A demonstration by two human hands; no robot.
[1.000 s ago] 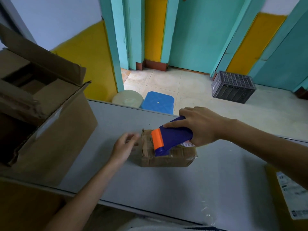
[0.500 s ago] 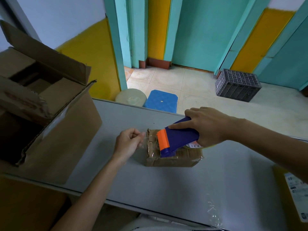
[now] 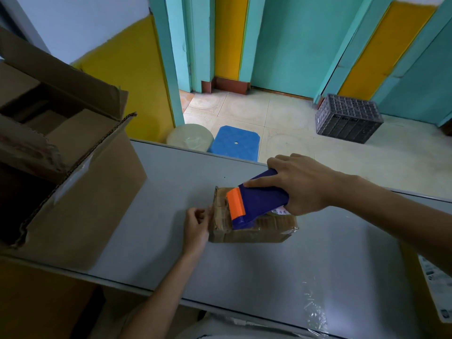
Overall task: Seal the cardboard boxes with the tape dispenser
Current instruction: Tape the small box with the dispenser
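A small, worn cardboard box (image 3: 254, 232) lies on the grey table (image 3: 269, 270), wrapped in clear tape. My right hand (image 3: 300, 182) grips the blue tape dispenser (image 3: 259, 199) with its orange front piece, and the dispenser rests on top of the box near its left end. At the box's left side my left hand (image 3: 197, 225) has its fingers curled, pinching at the left edge; whether tape lies between the fingers is too faint to tell.
A large open cardboard box (image 3: 73, 172) with raised flaps fills the table's left end. A labelled box (image 3: 435, 287) shows at the right edge. Beyond the table stand a blue stool (image 3: 234, 143), a pale round stool (image 3: 189, 137) and a dark crate (image 3: 348, 118).
My left hand closed its fingers and slid down the small box's left side. The right hand with the dispenser stayed on the box top.
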